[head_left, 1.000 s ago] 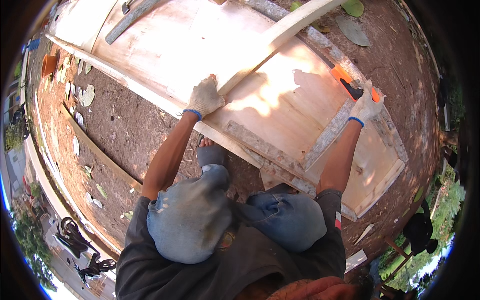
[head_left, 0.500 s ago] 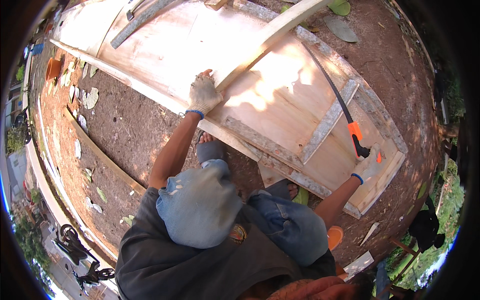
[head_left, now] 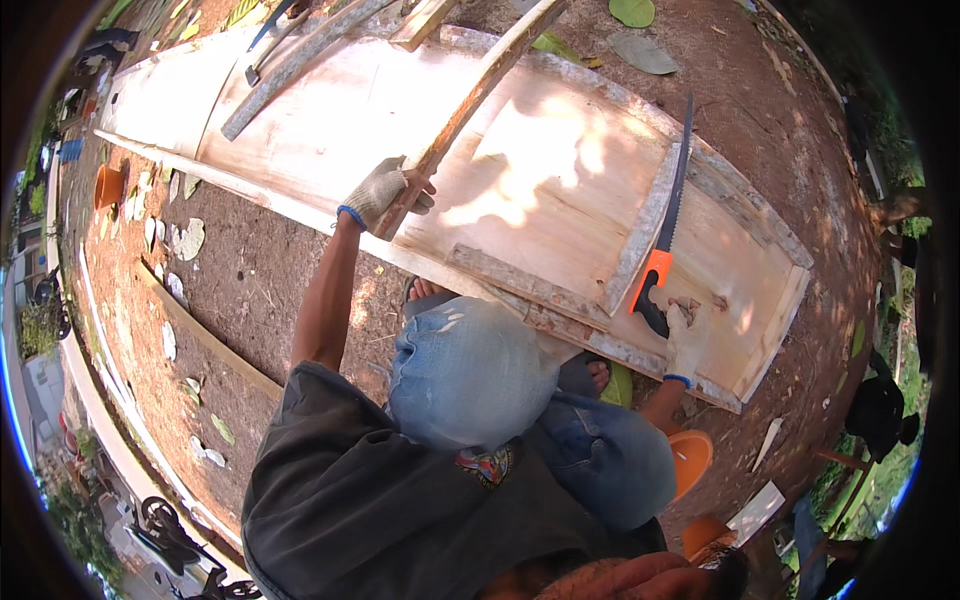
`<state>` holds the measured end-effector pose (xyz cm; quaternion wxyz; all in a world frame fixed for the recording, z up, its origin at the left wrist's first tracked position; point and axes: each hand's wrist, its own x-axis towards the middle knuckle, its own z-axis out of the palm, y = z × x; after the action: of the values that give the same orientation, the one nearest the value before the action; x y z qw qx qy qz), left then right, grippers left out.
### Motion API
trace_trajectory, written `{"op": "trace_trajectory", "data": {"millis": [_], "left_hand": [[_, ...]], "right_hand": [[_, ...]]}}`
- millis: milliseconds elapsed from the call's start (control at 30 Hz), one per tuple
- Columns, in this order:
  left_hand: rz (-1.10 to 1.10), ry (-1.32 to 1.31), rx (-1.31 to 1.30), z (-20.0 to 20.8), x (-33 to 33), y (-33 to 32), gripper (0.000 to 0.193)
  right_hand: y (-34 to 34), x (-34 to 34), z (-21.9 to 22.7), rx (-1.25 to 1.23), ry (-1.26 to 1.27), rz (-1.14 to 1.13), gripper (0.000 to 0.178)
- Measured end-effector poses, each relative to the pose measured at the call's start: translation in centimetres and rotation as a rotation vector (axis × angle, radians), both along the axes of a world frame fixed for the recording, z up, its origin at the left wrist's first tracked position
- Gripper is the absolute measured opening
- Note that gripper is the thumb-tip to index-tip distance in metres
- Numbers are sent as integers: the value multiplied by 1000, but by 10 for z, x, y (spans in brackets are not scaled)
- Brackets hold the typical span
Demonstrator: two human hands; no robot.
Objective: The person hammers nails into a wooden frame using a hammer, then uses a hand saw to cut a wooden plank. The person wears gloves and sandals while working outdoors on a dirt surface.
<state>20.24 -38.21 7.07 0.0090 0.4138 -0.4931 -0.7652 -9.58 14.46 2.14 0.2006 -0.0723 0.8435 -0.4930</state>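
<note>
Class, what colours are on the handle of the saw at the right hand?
The saw handle is orange and black, best seen in the head view.

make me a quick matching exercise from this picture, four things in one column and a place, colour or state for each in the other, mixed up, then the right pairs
Things:
1. saw
2. left hand
3. right hand
4. round leaf at the top edge

Places, colours, states:
A. gloved, at an orange and black handle
B. bright green
C. dark, toothed blade
D. gloved, fingers around a wooden beam near its lower end

Right pairs: 1-C, 2-D, 3-A, 4-B
</note>
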Motion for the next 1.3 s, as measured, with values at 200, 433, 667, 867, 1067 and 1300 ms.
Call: {"op": "trace_trajectory", "data": {"millis": [200,433,667,867,1067,1300], "left_hand": [[-37,-29,-373,-33,26,-8,45],[-273,-272,-490,7,-4,2,75],[-386,-533,-1276,4,-61,49,83],[-342,-526,-1177,-33,-43,42,89],[-354,-593,-1354,-50,-32,36,83],[-294,-503,-1194,-41,-33,33,83]], "right_hand": [[-46,29,6,160,-88,-34,62],[-40,19,12,456,-152,217,79],[-39,40,-2,223,-98,8,79],[-37,65,-15,-131,36,-219,77],[-35,71,-18,-58,45,-230,75],[-51,82,-22,-513,-93,-418,69]]}}
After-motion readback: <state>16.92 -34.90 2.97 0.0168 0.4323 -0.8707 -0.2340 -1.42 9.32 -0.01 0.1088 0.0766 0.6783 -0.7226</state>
